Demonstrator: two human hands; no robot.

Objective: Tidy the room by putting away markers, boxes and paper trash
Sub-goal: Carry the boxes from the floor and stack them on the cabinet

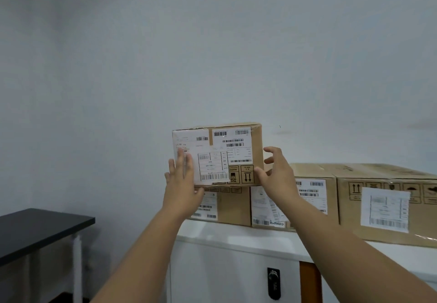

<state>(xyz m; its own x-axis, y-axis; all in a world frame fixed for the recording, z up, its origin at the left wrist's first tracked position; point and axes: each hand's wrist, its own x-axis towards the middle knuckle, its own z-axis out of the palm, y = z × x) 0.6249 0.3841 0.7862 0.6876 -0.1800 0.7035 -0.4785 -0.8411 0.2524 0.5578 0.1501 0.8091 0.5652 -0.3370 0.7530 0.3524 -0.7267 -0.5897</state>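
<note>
Your left hand [181,179] lies flat, fingers straight, on the small box's [236,153] front at frame centre; your right hand [275,172], fingers spread, gripping nothing, hovers at its right edge. It sits atop a lower box [233,205] on the white cabinet [231,243].

Office storeroom: labelled shipping cartons [354,198] atop a locked cabinet [236,267].

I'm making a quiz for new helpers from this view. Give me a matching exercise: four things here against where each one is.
Things:
1. top box
2. left hand
3. black table
4. lock

Places:
A. on the white cabinet's front
B. far left, beside the cabinet
C. stacked on another box
D. flat against a label

Pairs: 1-C, 2-D, 3-B, 4-A
</note>
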